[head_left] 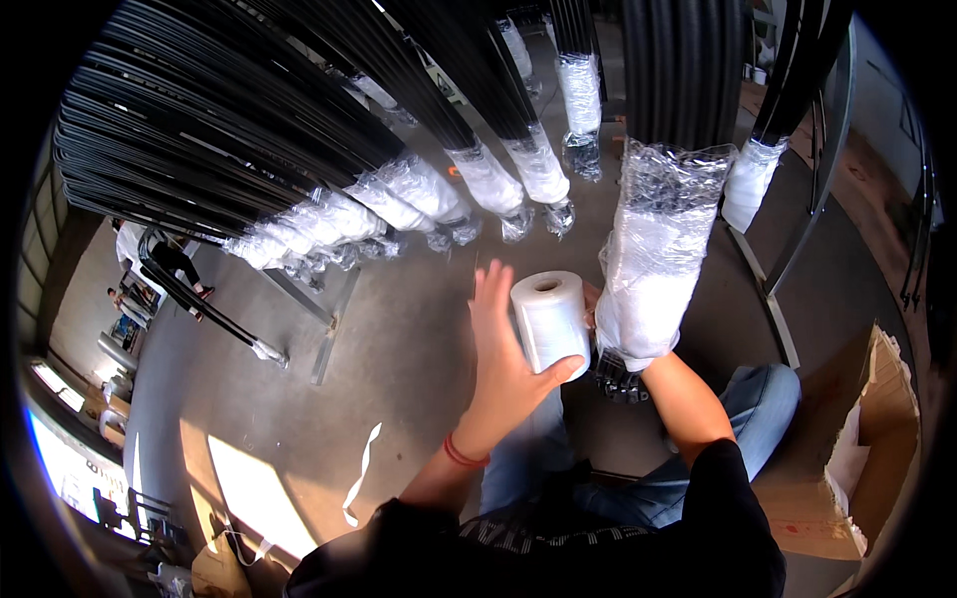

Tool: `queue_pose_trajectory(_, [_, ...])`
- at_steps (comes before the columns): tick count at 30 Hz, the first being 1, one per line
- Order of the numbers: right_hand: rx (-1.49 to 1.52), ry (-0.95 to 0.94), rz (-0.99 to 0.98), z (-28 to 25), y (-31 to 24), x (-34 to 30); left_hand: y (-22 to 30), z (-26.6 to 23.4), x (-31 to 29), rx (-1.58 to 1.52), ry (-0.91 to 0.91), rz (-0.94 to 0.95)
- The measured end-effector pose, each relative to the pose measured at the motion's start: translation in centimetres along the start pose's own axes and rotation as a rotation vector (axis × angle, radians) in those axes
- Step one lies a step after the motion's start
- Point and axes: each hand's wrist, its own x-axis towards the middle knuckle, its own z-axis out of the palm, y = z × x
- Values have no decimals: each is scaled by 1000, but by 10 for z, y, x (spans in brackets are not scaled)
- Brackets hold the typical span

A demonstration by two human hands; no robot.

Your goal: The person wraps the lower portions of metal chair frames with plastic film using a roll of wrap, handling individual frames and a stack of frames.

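Observation:
A white roll of clear stretch film (551, 324) stands upright in the air, its core hole facing up, just left of a bundle of black tubes (683, 80). The bundle's lower end is wrapped in white padding and clear film (658, 239), with dark tips showing below. My left hand (501, 344) is open beside the roll, fingers stretched upward and slightly blurred, thumb against the roll's lower front. From the right, my right arm passes behind the wrapped end. A little of my right hand (590, 301) shows at the roll's far right side, closed on it; most is hidden.
More black tube bundles (249, 130) with wrapped ends hang at the left and back. Metal stand legs (783, 319) are at right. An open cardboard box (847, 458) sits near right, and a white strip (363, 473) lies on the floor. Another person (164, 254) is far left.

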Motion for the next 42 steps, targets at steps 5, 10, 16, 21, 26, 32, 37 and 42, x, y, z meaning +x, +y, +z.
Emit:
queue_pose_trajectory(5, [-54, -90, 18, 2, 6, -4, -36, 37, -23, -826, -113, -510])
queue_pose_trajectory(10, [304, -70, 184, -30, 4, -12, -15, 26, -57, -829, -165, -549])
queue_pose_trajectory(16, [367, 139, -126, -27, -40, -131, 6, 53, -95, -538, -97, -368])
queue_pose_trajectory(21, [-100, 228, -196, 69, -62, -157, 20, 63, -94, -252, -34, -239])
queue_pose_trajectory(26, [8, 326, -176, 64, -60, -151, 11, 26, -74, -427, -442, -116])
queue_pose_trajectory(32, [-10, 489, -137, 54, -58, -161, -53, 91, 30, -917, -754, -198])
queue_pose_trajectory(37, [-107, 612, -90, -7, -45, -176, -64, 103, 39, -1010, -729, -349])
queue_pose_trajectory(42, [-104, 341, 26, -74, -48, -86, -40, 85, 24, -1106, -628, -299])
